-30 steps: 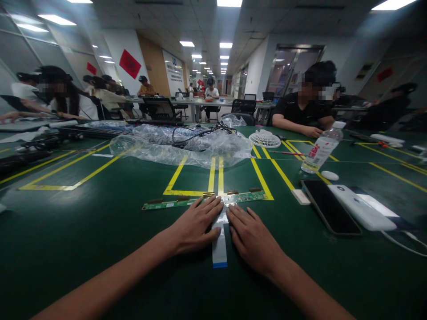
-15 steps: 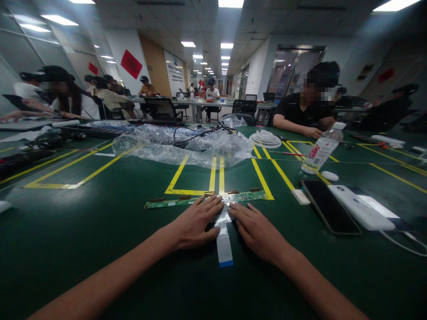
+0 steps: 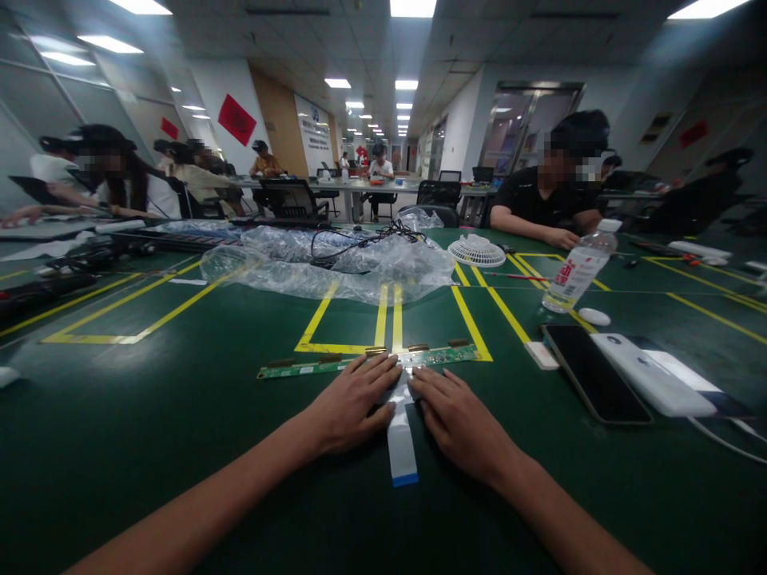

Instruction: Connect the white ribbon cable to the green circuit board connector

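Observation:
A long, thin green circuit board [image 3: 323, 366] lies crosswise on the green table. From its middle a flat white ribbon cable [image 3: 401, 447] with a blue end runs toward me. My left hand [image 3: 353, 403] rests flat over the cable's left side, fingertips at the board's near edge. On the other side lies my right hand [image 3: 461, 415], its fingers stretched forward with the tips on the cable near the board. Both hands are open and press down without grasping. The place where cable and board meet is partly covered by my fingers.
Crumpled clear plastic wrap [image 3: 359, 267] with black cables [image 3: 353, 239] lies beyond the board. To the right are a tilted bottle [image 3: 578, 271], a black phone [image 3: 593, 375], a white phone [image 3: 653, 375] and a white fan grille [image 3: 478, 251]. A co-worker [image 3: 551, 200] sits across the table.

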The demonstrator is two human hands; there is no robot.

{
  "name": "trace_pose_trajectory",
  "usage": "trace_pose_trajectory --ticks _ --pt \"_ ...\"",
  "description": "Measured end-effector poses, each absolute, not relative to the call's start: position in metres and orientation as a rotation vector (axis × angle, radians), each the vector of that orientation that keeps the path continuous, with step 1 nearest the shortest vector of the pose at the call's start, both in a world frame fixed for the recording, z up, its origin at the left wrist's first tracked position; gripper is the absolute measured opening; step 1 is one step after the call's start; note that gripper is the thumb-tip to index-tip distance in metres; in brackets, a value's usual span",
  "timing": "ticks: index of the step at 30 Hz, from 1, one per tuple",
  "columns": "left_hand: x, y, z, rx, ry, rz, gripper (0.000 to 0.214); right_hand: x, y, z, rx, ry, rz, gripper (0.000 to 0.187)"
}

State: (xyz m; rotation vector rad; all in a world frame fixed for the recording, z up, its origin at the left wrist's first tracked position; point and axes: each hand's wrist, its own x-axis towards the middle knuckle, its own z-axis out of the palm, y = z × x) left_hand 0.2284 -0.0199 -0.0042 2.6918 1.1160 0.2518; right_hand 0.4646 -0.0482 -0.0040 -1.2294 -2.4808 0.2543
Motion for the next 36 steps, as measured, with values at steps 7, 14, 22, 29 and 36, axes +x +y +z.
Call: trace_pose_trajectory --ticks 7,14,22,29,36 --pt "0.2287 -0.0196 -0.005 2.691 1.147 0.244 0.057 0.469 -0.0495 -0.001 -1.249 -2.31 0.256 0.039" --pt "0.228 -0.0216 -0.0027 2.686 1.17 0.262 0.055 0.4679 -0.0541 0.0049 -1.251 -2.265 0.319 0.032" --pt "0.2291 -0.0241 -0.0006 2.665 1.276 0.296 0.053 0.4677 -0.056 0.0055 -1.302 -2.244 0.341 0.027" --pt "0.2288 -0.0245 -0.0027 2.681 1.349 0.288 0.052 0.4674 -0.0562 0.0058 -1.323 -2.236 0.379 0.025" --pt "0.2286 -0.0251 -0.0058 2.702 1.432 0.31 0.052 0.4671 -0.0558 0.0059 -1.32 -2.22 0.389 0.025"
